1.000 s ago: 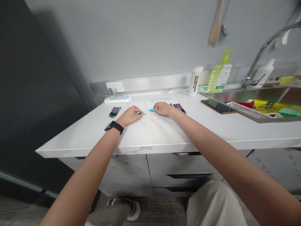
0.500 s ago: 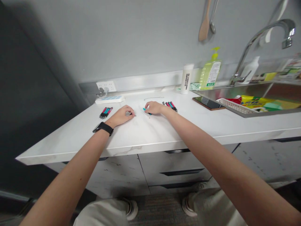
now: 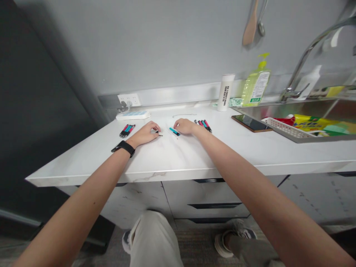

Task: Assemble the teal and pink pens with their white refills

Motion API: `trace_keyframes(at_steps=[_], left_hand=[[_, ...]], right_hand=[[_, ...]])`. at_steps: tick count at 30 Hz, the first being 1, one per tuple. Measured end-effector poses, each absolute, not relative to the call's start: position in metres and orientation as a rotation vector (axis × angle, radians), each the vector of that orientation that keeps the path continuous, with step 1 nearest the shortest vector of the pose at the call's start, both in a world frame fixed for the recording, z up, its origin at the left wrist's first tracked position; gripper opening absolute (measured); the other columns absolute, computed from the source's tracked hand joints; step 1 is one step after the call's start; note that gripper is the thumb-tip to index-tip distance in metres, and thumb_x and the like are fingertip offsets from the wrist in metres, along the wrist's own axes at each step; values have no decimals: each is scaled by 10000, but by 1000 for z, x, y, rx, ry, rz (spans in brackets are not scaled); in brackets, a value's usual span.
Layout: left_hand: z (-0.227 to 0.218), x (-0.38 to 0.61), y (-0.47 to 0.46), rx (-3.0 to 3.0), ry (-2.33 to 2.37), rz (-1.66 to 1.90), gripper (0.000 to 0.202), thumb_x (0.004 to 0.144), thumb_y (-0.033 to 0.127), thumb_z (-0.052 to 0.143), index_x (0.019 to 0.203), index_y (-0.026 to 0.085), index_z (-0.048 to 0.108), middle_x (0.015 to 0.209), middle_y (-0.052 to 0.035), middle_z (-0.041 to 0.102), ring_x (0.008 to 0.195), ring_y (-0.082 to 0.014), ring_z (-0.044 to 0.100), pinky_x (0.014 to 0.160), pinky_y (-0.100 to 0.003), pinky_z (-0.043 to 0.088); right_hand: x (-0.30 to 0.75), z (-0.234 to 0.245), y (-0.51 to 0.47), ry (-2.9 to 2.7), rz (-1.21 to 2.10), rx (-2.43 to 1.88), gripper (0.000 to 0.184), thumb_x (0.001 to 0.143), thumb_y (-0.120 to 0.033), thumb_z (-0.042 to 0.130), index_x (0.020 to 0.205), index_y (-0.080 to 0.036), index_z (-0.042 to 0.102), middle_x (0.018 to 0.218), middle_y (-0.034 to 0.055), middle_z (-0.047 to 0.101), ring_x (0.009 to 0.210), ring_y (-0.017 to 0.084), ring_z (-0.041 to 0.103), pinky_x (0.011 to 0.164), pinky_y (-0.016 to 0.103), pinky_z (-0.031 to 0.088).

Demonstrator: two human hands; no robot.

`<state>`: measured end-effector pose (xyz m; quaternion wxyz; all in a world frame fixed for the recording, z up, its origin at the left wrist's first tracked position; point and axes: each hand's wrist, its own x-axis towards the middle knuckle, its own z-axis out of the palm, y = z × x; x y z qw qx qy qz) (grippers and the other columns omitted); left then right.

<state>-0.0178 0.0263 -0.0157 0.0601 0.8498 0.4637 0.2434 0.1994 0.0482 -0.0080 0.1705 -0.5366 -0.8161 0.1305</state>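
From my screen, a small dark pen part (image 3: 159,133) sits right at the fingertips of the left hand (image 3: 143,134), too small for me to make out in detail. That hand lies palm down on the white marble-look counter (image 3: 178,163) with its fingers curled in, and I cannot tell whether they grip the part or only touch it. The right hand (image 3: 185,127) is also palm down and loosely cupped, with a teal pen barrel (image 3: 174,131) just beside its fingertips and a thin pale strip (image 3: 172,134) alongside that barrel. I cannot tell whether that hand has hold of anything.

Both arms reach forward from the lower corners of the view, with a black watch (image 3: 124,148) on the left wrist. 2 bundles of pink-and-teal pens lie on the counter: 1 bundle (image 3: 127,130) left of the left hand, the other (image 3: 203,126) right of the right hand. Further back are a power strip (image 3: 132,115), a bottle of green hand soap (image 3: 256,89) and a smartphone (image 3: 251,123) beside the steel sink (image 3: 280,110).
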Motion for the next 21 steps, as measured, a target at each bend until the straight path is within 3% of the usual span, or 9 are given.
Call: trace_keyframes(at_steps=[12,21], left_hand=[[-18,-19,27,2592,1298,733,143,733,275,544,783,205,658,994,-48,537,961,-190,559,994,-348,397],[-17,-19,20,2579,1305,827,126,774,231,516,820,187,624,982,-53,533,966,-180,544,981,-353,407]], right_hand=[[197,-6,43,-2305,375,-1463,289,822,-173,525,1057,-138,690,1021,104,703,819,158,641,705,200,437],[187,-13,40,-2460,345,-1067,258,813,-190,541,1007,-156,708,818,21,662,699,100,547,663,176,390]])
